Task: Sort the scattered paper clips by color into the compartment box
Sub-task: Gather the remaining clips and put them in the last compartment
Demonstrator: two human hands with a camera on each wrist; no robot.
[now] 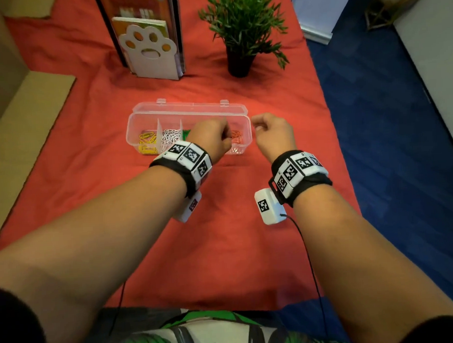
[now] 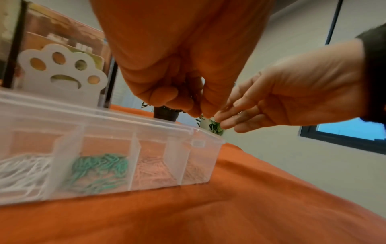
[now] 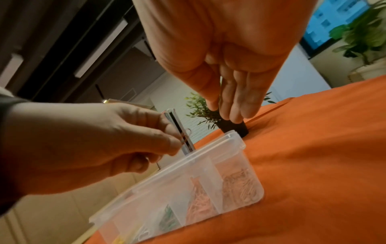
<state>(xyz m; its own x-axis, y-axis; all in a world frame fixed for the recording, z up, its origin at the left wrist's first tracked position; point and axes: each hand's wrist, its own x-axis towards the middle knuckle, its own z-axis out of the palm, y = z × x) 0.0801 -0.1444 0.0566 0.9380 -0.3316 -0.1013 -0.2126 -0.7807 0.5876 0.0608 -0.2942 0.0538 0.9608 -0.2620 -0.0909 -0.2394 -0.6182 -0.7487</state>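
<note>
My left hand (image 1: 213, 140) hangs, fingertips pinched together, over the right compartments of the clear plastic compartment box (image 1: 187, 112); whether a paper clip is held I cannot tell. My right hand (image 1: 272, 136), fingers loosely curled, hovers just right of the box.

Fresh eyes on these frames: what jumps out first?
The clear compartment box at the middle of the red cloth, with yellow clips, white clips and green clips in separate cells. The left hand and right hand meet over its right end.
</note>
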